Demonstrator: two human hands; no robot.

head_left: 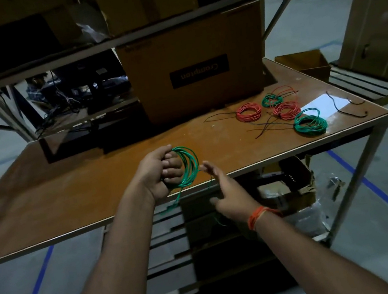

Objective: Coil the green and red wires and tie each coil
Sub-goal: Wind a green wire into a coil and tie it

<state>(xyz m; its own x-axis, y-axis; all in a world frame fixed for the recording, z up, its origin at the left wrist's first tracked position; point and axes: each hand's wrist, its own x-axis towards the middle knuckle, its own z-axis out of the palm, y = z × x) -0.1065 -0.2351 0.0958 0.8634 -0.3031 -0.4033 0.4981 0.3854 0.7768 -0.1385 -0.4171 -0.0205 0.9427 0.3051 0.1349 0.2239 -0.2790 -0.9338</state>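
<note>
A person's left hand (159,175) curls its fingers around a loose coil of green wire (188,166), holding it above the near edge of a wooden table (78,180). The right hand (228,192), fingers spread and relaxed, hovers just beside the coil, gripping nothing. Far right on the table lie finished red coils (249,112) and green coils (310,123) near a cardboard box (195,65).

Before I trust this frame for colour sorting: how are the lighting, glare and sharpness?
Head view: dim overall; a white glare patch on the brown wooden table at far right; the right hand is motion-blurred; the wide lens bends the table edges; the green wire coil in the left hand still reads clearly.
</note>
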